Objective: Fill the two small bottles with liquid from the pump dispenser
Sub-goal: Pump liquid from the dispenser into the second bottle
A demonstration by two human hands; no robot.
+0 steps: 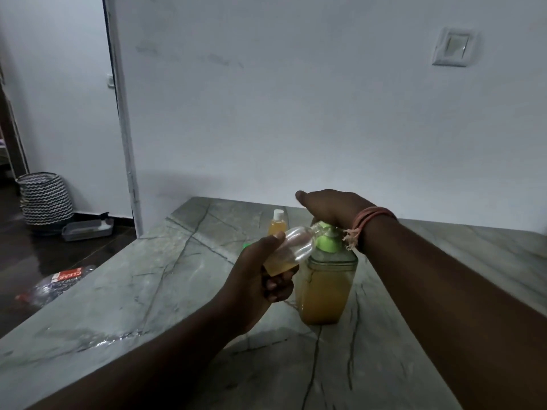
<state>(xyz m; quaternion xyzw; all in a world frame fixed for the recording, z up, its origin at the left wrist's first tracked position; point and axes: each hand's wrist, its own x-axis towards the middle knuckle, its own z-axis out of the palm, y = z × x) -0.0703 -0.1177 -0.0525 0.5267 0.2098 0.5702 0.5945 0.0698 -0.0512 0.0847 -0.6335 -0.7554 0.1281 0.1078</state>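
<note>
- The grey veined marble counter (124, 294) carries every container.
- The tall clear plastic pump dispenser (324, 291) with a green pump top stands upright on the counter, mostly full of amber liquid.
- The right hand (331, 207) lies palm-down on the pump head, fingers fairly straight, pressing on it.
- The left hand (260, 279) grips a small clear plastic bottle (291, 251), tilted with its mouth at the green nozzle; amber liquid sits only in its lower end.
- A second small bottle with a white cap (277, 224) stands upright behind, filled with amber liquid.
</note>
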